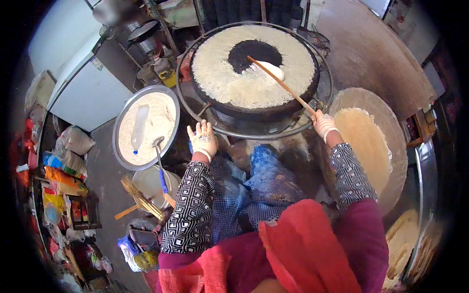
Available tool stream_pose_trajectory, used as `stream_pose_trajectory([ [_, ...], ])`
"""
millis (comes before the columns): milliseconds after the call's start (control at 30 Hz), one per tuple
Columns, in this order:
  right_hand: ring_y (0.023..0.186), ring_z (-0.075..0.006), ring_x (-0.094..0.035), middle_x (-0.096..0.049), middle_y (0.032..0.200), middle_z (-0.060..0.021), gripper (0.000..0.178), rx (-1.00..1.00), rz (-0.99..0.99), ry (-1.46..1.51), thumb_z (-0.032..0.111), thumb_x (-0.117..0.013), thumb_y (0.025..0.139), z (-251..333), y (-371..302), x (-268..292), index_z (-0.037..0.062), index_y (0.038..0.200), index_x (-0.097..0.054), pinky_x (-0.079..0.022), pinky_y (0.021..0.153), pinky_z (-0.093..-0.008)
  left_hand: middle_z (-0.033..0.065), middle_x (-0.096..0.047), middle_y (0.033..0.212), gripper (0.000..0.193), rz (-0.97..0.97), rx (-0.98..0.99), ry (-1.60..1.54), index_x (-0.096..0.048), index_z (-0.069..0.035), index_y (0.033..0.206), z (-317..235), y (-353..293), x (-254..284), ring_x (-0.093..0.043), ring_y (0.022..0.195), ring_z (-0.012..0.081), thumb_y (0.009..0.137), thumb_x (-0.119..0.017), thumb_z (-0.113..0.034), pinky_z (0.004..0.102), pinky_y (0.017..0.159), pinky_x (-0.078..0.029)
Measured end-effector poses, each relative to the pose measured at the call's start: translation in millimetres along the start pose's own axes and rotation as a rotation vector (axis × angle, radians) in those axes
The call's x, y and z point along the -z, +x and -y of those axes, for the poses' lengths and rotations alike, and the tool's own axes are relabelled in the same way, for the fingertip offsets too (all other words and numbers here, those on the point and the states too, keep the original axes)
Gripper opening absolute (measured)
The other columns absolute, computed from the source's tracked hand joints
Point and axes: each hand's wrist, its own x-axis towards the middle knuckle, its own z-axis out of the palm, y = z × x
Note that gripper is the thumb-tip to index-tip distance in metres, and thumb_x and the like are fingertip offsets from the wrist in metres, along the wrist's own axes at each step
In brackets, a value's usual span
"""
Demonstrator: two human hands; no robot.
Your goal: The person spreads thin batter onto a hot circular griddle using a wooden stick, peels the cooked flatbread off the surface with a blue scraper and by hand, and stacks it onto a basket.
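My right hand [324,125], in a pale glove, is closed round the end of a long wooden stick [283,87]. The stick slants over a round black griddle [254,117] to the dark middle of its plate. A wide ring of pale batter [220,58] covers the plate, and a thick white mound of batter [271,70] lies beside the stick. My left hand [203,139], gloved too, is spread open near the griddle's outer metal ring [215,128]. Something blue shows partly behind it; I cannot make out what.
A metal basin [122,141] of pale batter at left holds a plastic bottle [141,124] and a blue-handled ladle [161,168]. Below are a bucket [146,183] and a straw brush [141,198]. Thin brown flatbread [361,141] lies on a round tray [398,171] at right.
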Motion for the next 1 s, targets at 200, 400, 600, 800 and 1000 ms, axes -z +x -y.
stream_pose_trajectory([
  [200, 0.082, -0.0419, -0.064, -0.065, 0.088, -0.0252, 0.029, 0.017, 0.055, -0.053, 0.034, -0.048, 0.093, -7.3, -4.5, -14.1, 0.0063, 0.102, -0.054, -0.049, 0.072, -0.052, 0.0113, -0.054, 0.128, 0.047, 0.022, -0.2, -0.225, -0.058, -0.006, 0.118, -71.2, -13.1, 48.8, -0.041, 0.128, 0.0292, 0.079, -0.059, -0.032, 0.0604, 0.109, -0.015],
  [400, 0.088, -0.0392, -0.065, -0.067, 0.089, -0.0241, 0.038, 0.063, 0.031, -0.026, 0.037, -0.042, 0.095, 34.2, -3.2, 12.9, 0.0026, 0.102, -0.056, -0.049, 0.078, -0.0498, 0.0217, -0.04, 0.143, 0.072, 0.081, -0.202, -0.078, -0.041, 0.003, 0.136, -84.4, -43.0, 17.6, -0.032, 0.137, 0.0359, 0.081, -0.057, -0.039, 0.0626, 0.111, -0.008],
  [600, 0.084, -0.0408, -0.065, -0.066, 0.087, -0.0252, 0.031, -0.015, 0.022, -0.069, 0.033, -0.044, 0.094, 16.6, 14.3, 1.6, 0.0042, 0.1, -0.054, -0.049, 0.076, -0.0516, 0.0192, -0.037, 0.146, 0.063, 0.08, -0.175, 0.013, -0.038, 0.002, 0.139, -63.8, -39.0, 13.6, -0.031, 0.137, 0.0351, 0.088, -0.05, -0.032, 0.0619, 0.112, -0.007],
  [800, 0.082, -0.0436, -0.063, -0.065, 0.084, -0.0247, 0.024, 0.181, 0.038, -0.058, 0.03, -0.048, 0.093, 24.2, -4.4, -13.6, 0.0069, 0.091, -0.053, -0.049, 0.07, -0.0543, 0.0171, -0.041, 0.144, 0.056, 0.071, -0.071, -0.017, -0.047, 0.0, 0.134, -39.2, -26.5, 9.5, -0.034, 0.136, 0.032, 0.088, -0.049, -0.03, 0.0598, 0.113, -0.008],
  [1000, 0.08, -0.0443, -0.063, -0.065, 0.083, -0.0259, 0.031, 0.093, -0.033, -0.095, 0.035, -0.047, 0.095, 29.9, 29.2, -5.1, 0.0054, 0.096, -0.052, -0.049, 0.069, -0.0546, 0.0137, -0.043, 0.143, 0.054, 0.039, -0.011, 0.025, -0.048, -0.002, 0.133, -11.5, -14.8, -6.4, -0.037, 0.134, 0.0293, 0.087, -0.051, -0.03, 0.0602, 0.111, -0.014],
])
